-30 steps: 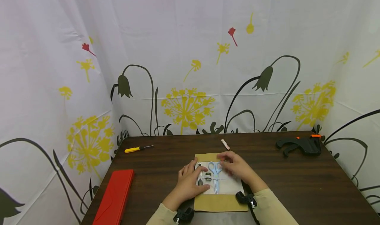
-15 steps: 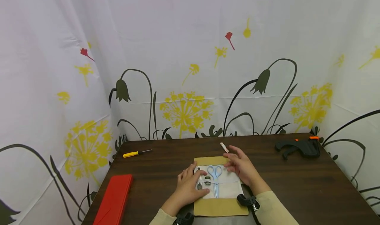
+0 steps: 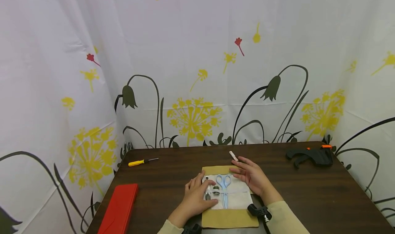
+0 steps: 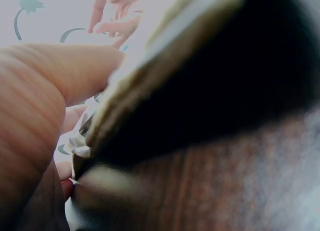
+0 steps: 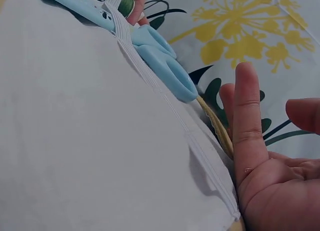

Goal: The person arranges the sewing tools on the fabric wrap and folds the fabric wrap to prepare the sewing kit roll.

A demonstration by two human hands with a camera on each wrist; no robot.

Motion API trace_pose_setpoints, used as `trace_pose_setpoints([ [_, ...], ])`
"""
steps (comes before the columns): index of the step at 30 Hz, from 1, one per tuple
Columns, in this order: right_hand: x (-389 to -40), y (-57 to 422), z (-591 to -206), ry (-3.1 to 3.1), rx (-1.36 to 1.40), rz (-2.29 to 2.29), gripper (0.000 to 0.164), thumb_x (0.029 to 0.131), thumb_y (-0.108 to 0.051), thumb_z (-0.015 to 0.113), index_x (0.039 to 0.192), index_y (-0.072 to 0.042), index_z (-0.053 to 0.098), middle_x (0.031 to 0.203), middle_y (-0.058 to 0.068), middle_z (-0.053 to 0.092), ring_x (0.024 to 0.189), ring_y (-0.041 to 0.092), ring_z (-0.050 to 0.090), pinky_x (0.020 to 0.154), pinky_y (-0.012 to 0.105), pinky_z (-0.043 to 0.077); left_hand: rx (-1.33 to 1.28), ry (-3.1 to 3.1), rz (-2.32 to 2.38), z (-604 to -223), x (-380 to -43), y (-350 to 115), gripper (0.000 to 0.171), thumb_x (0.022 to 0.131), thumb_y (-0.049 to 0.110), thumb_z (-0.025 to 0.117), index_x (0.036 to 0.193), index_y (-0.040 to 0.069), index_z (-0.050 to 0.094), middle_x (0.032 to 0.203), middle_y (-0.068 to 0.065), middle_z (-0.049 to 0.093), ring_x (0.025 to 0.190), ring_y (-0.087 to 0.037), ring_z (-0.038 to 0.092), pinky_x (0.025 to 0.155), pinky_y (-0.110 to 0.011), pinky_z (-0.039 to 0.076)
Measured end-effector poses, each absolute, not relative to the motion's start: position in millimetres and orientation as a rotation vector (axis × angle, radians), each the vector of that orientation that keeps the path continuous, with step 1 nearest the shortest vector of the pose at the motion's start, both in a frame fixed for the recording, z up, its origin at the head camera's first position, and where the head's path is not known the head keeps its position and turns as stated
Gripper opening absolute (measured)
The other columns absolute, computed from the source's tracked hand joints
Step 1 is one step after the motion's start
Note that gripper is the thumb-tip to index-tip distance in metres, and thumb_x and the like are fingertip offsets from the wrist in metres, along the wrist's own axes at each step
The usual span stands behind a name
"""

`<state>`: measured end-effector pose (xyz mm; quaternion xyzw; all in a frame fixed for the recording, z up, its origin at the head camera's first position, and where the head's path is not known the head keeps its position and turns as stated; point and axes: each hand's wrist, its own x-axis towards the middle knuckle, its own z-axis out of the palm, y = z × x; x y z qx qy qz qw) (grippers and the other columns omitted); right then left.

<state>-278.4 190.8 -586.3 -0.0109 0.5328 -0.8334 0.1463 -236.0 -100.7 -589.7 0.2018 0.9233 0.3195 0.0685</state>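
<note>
Head view, tan pouch [image 3: 230, 219], blue scissors [image 3: 225, 189] strapped inside, left hand [image 3: 196, 195] spread on it, right hand [image 3: 254, 177] spread.

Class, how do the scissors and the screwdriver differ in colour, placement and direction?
The scissors are pale blue; the screwdriver is mostly yellow. The scissors sit under a white strap in the open pouch; the screwdriver lies loose on the table. In the head view, the scissors point down the picture, while the screwdriver points mostly right. Both are slim tools.
</note>
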Motion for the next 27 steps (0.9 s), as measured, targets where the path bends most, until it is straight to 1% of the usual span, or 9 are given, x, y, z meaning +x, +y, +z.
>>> trace_pose_setpoints([
  [3, -276.7, 193.0, -586.2, 1.502, -0.089, -2.403, 0.076, 0.115, -0.021, 0.053, 0.172, 0.001, 0.008, 0.151, 0.002, 0.067, 0.121, 0.017, 0.077, 0.100, 0.033, 0.062, 0.607, 2.780, 0.953, -590.5, -235.0, -100.9, 0.055, 0.089, 0.050, 0.086, 0.135, 0.029, 0.064, 0.180, -0.022, 0.022, 0.160, -0.055, 0.026, 0.120, -0.078, 0.015],
  [5, -278.3, 194.3, -587.8, 1.471, -0.109, -2.417, 0.075, 0.116, -0.021, 0.052, 0.172, 0.002, 0.008, 0.152, 0.002, 0.066, 0.123, 0.018, 0.076, 0.103, 0.034, 0.061, 0.606, 2.785, 0.953, -590.0, -234.5, -101.0, 0.055, 0.089, 0.050, 0.086, 0.135, 0.029, 0.064, 0.180, -0.022, 0.022, 0.160, -0.054, 0.026, 0.120, -0.078, 0.015],
  [7, -280.8, 195.7, -590.2, 1.443, -0.122, -2.424, 0.073, 0.117, -0.021, 0.050, 0.172, 0.002, 0.008, 0.160, 0.009, 0.060, 0.127, 0.018, 0.074, 0.107, 0.035, 0.059, 0.608, 2.794, 0.954, -588.5, -234.1, -100.7, 0.054, 0.089, 0.049, 0.086, 0.135, 0.029, 0.064, 0.180, -0.022, 0.022, 0.160, -0.054, 0.026, 0.120, -0.078, 0.016],
  [9, -282.5, 197.2, -592.4, 1.421, -0.125, -2.423, 0.072, 0.117, -0.020, 0.049, 0.172, 0.002, 0.008, 0.169, 0.016, 0.049, 0.132, 0.020, 0.072, 0.111, 0.036, 0.057, 0.611, 2.795, 0.959, -586.2, -233.5, -100.0, 0.054, 0.089, 0.048, 0.086, 0.135, 0.028, 0.064, 0.180, -0.022, 0.023, 0.161, -0.054, 0.026, 0.119, -0.079, 0.016],
  [12, -282.2, 199.2, -595.1, 1.410, -0.114, -2.417, 0.071, 0.118, -0.019, 0.048, 0.173, 0.001, 0.007, 0.173, 0.020, 0.040, 0.135, 0.021, 0.070, 0.114, 0.038, 0.055, 0.609, 2.784, 0.958, -585.7, -232.2, -98.7, 0.055, 0.089, 0.047, 0.086, 0.135, 0.027, 0.064, 0.179, -0.023, 0.024, 0.160, -0.054, 0.026, 0.119, -0.079, 0.016],
  [17, -282.2, 199.5, -593.1, 1.373, -0.127, -2.438, 0.077, 0.116, -0.019, 0.052, 0.172, 0.004, 0.004, 0.159, 0.019, 0.058, 0.132, 0.022, 0.071, 0.113, 0.036, 0.055, 0.608, 2.784, 0.963, -585.7, -232.3, -98.3, 0.055, 0.089, 0.048, 0.087, 0.134, 0.026, 0.065, 0.179, -0.024, 0.025, 0.160, -0.054, 0.027, 0.119, -0.078, 0.017],
  [21, -283.9, 197.7, -592.0, 1.332, -0.128, -2.443, 0.073, 0.117, -0.020, 0.049, 0.171, 0.006, 0.006, 0.149, 0.012, 0.066, 0.133, 0.021, 0.070, 0.114, 0.036, 0.054, 0.602, 2.794, 0.963, -586.4, -232.8, -99.7, 0.054, 0.088, 0.048, 0.087, 0.133, 0.026, 0.065, 0.178, -0.024, 0.025, 0.158, -0.055, 0.029, 0.119, -0.078, 0.017],
  [24, -284.7, 198.4, -592.7, 1.337, -0.109, -2.440, 0.068, 0.118, -0.018, 0.045, 0.172, 0.003, 0.008, 0.146, 0.008, 0.068, 0.133, 0.020, 0.071, 0.114, 0.037, 0.054, 0.617, 2.795, 0.954, -586.7, -233.4, -99.6, 0.054, 0.089, 0.048, 0.086, 0.133, 0.028, 0.065, 0.178, -0.025, 0.025, 0.157, -0.056, 0.030, 0.118, -0.079, 0.017],
  [27, -285.2, 199.2, -594.5, 1.320, -0.131, -2.434, 0.067, 0.119, -0.018, 0.041, 0.174, -0.003, 0.005, 0.157, 0.015, 0.059, 0.139, 0.023, 0.066, 0.118, 0.039, 0.050, 0.626, 2.795, 0.950, -587.4, -233.3, -100.8, 0.054, 0.089, 0.049, 0.086, 0.134, 0.028, 0.064, 0.179, -0.025, 0.024, 0.158, -0.056, 0.029, 0.118, -0.079, 0.017],
])
